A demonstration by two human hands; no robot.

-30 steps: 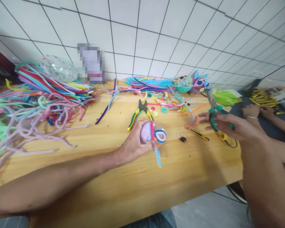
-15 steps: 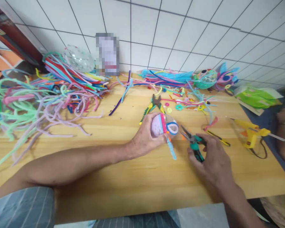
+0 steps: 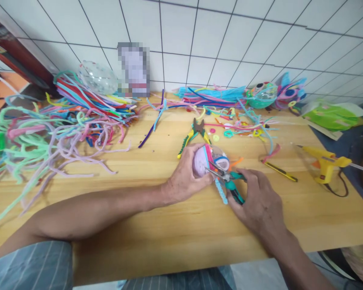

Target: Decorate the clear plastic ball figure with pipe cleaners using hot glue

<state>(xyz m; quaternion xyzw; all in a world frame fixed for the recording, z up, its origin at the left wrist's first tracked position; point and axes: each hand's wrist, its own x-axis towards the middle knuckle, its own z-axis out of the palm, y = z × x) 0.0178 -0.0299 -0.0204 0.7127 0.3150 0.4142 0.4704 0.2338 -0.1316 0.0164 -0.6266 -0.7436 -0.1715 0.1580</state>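
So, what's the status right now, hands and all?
Left hand grips pipe-cleaner ball. Right hand holds green pliers, tips at the ball. Yellow pliers lie just behind; nothing between.

Pipe-cleaner-wrapped ball [image 3: 208,160] lies sideways above table, teal-handled pliers [image 3: 230,182] apparently touching it

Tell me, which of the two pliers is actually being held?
The teal-handled pliers, gripped in the right hand. The yellow-handled pliers lie untouched on the table behind.
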